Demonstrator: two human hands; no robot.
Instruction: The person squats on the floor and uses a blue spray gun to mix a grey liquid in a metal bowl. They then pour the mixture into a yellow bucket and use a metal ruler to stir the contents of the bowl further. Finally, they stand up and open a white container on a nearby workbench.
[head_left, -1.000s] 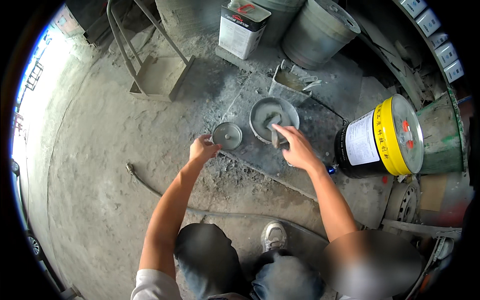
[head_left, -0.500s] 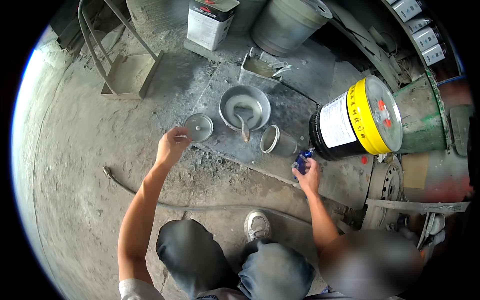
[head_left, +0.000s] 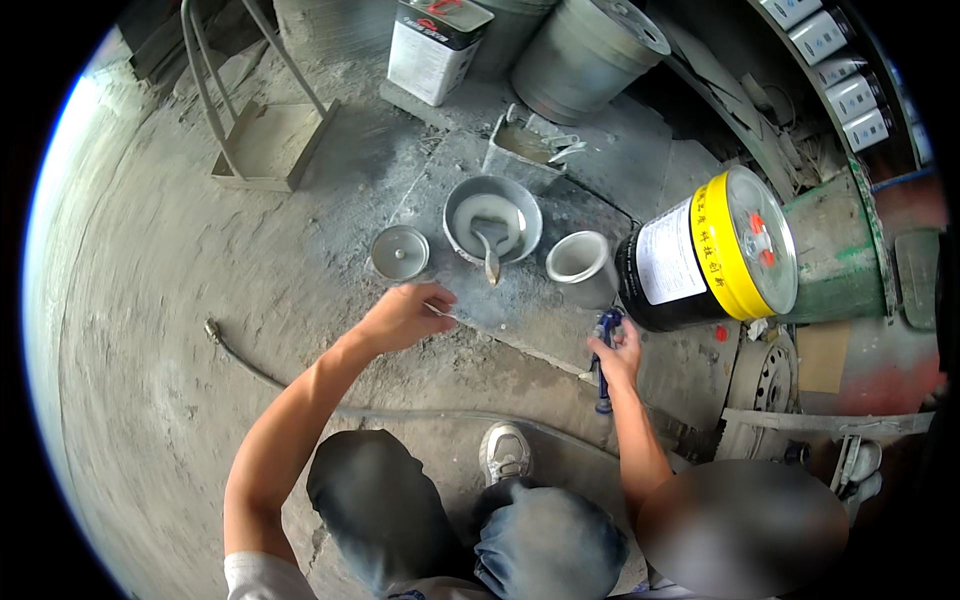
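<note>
My left hand (head_left: pixel 418 314) is closed around a small, thin pale object, too small to make out, just below the round metal lid (head_left: pixel 399 251). My right hand (head_left: pixel 625 352) grips a blue spray gun (head_left: pixel 608 326), held upright at the lower left of the black and yellow drum (head_left: pixel 660 260). A grey cylindrical cup (head_left: pixel 585 280) stands directly above the gun, beside the drum. Between the lid and the cup sits a metal bowl (head_left: pixel 455 220) of grey liquid, with a scoop (head_left: pixel 491 263) lying across its near rim.
A square container (head_left: pixel 523 165) is behind the bowl. A white tin (head_left: pixel 420 65) and a grey drum (head_left: pixel 570 65) stand farther back. A tubular-handled tray (head_left: pixel 255 150) lies at upper left. A hose (head_left: pixel 260 372) crosses the floor near my feet. Shelved cans (head_left: pixel 855 97) line the right.
My right hand left the scoop and took hold of the spray gun, then turned it more upright. My left hand moved from the lid down and rightward. The cup shifted right.
</note>
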